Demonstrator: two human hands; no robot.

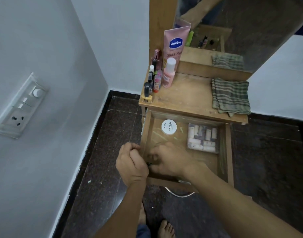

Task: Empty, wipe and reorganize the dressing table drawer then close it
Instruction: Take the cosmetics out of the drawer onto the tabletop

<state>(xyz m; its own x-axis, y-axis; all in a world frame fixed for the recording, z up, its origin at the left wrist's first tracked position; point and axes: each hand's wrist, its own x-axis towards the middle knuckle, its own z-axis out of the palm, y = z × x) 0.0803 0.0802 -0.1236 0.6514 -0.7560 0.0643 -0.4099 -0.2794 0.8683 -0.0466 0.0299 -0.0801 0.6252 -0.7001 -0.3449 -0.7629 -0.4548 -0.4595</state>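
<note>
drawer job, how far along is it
Looks done: wooden drawer open, small bottles stand on the tabletop. In hand: left hand and right hand at its near left corner, over something small and dark. Left: white round tub and clear packet of tubes inside, striped cloth idle on top, closing.

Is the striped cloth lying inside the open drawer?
No, the striped cloth lies on the table top, while the open drawer holds a white jar and a clear packet.
</note>
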